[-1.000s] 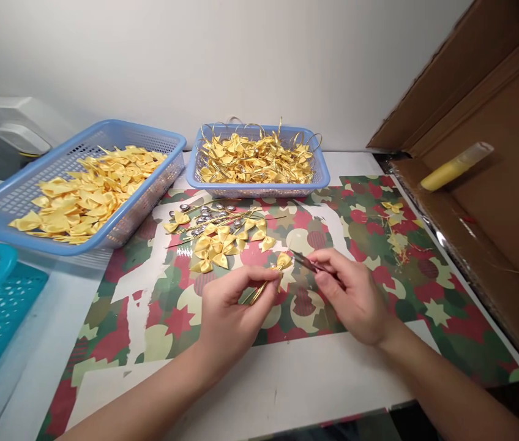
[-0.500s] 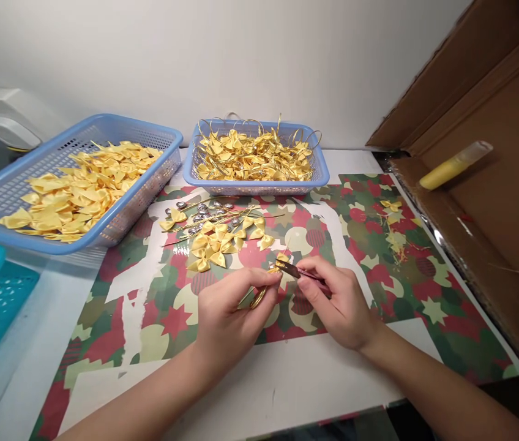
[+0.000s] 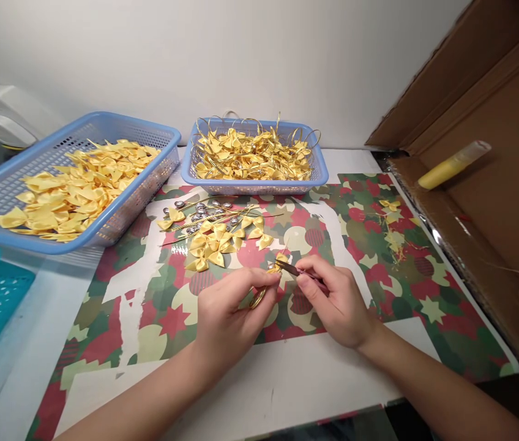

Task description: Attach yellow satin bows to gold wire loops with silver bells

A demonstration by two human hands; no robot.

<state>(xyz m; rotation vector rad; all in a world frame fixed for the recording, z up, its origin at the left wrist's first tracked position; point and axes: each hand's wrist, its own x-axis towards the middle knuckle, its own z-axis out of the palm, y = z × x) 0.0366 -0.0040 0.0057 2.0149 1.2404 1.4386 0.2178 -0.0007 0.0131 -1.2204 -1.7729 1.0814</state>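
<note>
My left hand pinches a looped gold cord between thumb and fingers. Just past its fingertips shows a yellow satin bow with a shiny bit at its base. My right hand is closed on small snips with dark pointed blades and a purplish handle; the tips are at the bow, and I cannot tell whether they touch it. Beyond my hands lie several loose yellow bows, silver bells and gold cords.
A blue basket of bows stands at left. Another blue basket holds bows with gold cords at the back. A teal basket sits at the left edge. Yellow scraps lie at right, beside a cardboard wall with a yellow-filled tube.
My hands stay almost in place, with the snip tips still at the bow. The whole view has shifted very slightly.
</note>
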